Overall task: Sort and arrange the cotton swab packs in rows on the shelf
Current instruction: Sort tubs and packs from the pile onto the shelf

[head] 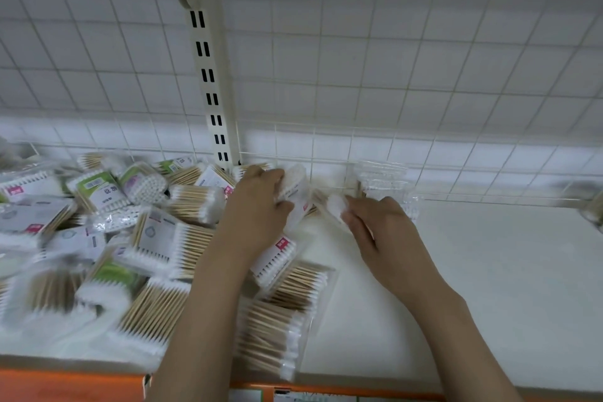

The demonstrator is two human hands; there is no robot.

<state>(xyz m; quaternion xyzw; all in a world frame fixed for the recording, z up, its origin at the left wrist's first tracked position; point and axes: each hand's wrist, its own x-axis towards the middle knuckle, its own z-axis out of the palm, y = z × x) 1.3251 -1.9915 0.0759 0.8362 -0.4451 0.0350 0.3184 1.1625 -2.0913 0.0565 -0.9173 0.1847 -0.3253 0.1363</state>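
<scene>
A loose heap of cotton swab packs (107, 238) covers the left half of the white shelf (489, 287); the packs are clear bags of wooden sticks with white tips, some with green or pink labels. My left hand (257, 206) grips a pack with a white label (295, 188) at the back of the shelf. My right hand (375, 225) pinches the white-tipped end of another pack (336, 206) just beside it. Clear packs (385, 186) stand against the back grid to the right of my hands. The frame is blurred by motion.
A white wire grid (391, 59) forms the shelf's back wall, with a slotted cream upright (212, 91) in the middle. An orange price strip (65, 385) runs along the front edge. The shelf's right half is bare white surface.
</scene>
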